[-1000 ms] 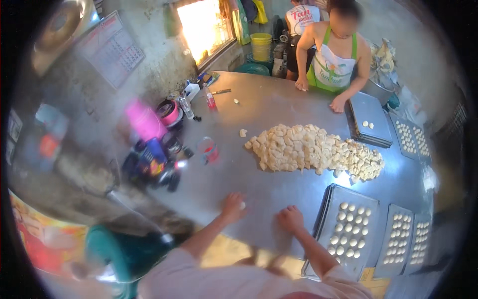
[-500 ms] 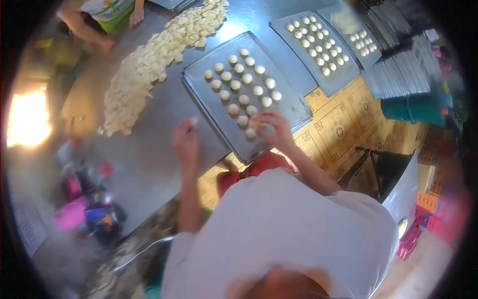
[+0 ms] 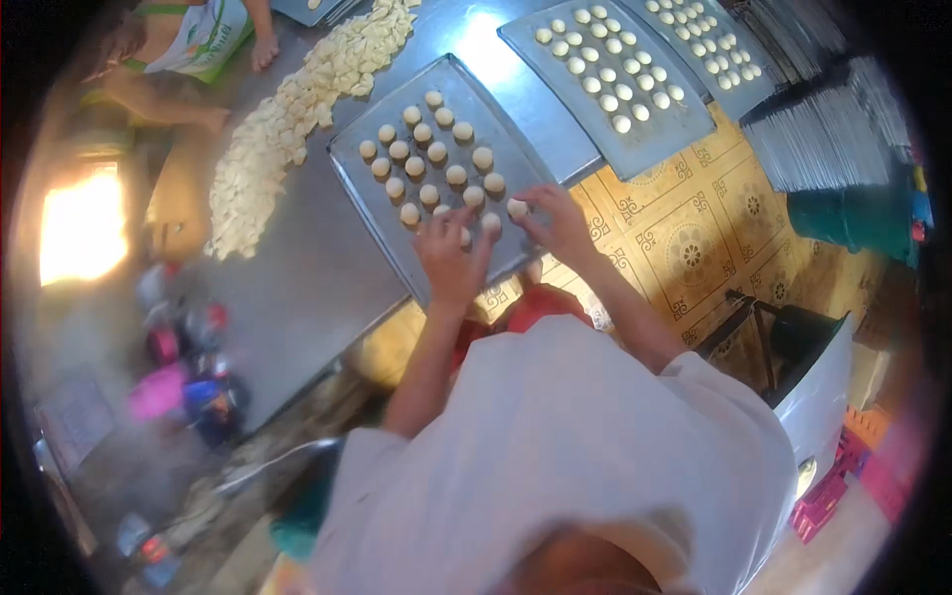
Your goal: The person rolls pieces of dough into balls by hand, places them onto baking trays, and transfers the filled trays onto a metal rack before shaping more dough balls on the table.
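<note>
The fingers [image 3: 524, 203] of the right hand [image 3: 557, 226] pinch a small round dough ball [image 3: 517, 208] at the near edge of the baking tray [image 3: 349, 164]. The left hand [image 3: 451, 260] lies flat on the same tray, palm down, fingers bent and close together over another dough ball [image 3: 465, 236] — I cannot tell if it grips it. Both arms reach up from the bottom of the picture, over a white shirt, and the hands sit just beside each other. The tray is a long grey rectangle on the metal table [image 3: 297, 288]; its long side runs slanted, from the lower middle up toward the upper left, and one near corner sticks out past the table edge. Rows of dough balls [image 3: 432, 151] line up along that slant. A long heap of pale dough pieces [image 3: 288, 124] lies left of the tray. Two more filled trays [image 3: 620, 84] sit to the right — well apart from the hands. Another person's hand [image 3: 263, 50] rests on the far table edge.
</note>
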{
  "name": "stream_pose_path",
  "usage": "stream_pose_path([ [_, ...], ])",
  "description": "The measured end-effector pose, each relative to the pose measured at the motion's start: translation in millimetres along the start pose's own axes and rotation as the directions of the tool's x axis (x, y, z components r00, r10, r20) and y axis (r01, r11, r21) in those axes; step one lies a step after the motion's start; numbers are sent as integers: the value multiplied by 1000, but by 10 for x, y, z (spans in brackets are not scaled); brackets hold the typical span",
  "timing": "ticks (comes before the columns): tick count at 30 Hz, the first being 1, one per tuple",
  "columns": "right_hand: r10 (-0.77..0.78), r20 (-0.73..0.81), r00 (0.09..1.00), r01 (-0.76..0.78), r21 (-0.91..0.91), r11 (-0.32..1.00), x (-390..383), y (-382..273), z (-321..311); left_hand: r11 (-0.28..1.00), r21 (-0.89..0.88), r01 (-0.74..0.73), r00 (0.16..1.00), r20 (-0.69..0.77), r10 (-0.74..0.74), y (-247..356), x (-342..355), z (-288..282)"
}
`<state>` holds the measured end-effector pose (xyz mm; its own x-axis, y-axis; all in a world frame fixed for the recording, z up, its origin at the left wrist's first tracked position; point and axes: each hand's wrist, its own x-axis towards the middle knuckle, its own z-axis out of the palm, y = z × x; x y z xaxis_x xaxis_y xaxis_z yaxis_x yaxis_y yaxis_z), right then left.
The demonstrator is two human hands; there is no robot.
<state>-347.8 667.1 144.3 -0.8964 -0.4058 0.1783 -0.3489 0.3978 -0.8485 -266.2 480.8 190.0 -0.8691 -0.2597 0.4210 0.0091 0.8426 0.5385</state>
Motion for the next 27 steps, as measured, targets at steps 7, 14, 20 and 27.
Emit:
stream_pose_path([
  [7, 243, 328, 913, -349, 316, 882, -606, -900, -247, 974, -77, 213, 974, 97, -205, -632, -488, -466],
  [14, -324, 723, 611, -282, 581, 764, -1135, -2623, -1, 893, -416, 173, 980, 165, -113, -384, -479, -1073],
  [20, -70, 851, 520, -731, 487, 478, -1935, -3661, 888, 860, -131, -493, 864, 43, 502, 501, 701, -1204],
  [27, -122, 762, 636, -772, 624, -125, -2189, -3842, 493, 773, -85, -629, 772, 47, 634, 1139, 731, -1501],
])
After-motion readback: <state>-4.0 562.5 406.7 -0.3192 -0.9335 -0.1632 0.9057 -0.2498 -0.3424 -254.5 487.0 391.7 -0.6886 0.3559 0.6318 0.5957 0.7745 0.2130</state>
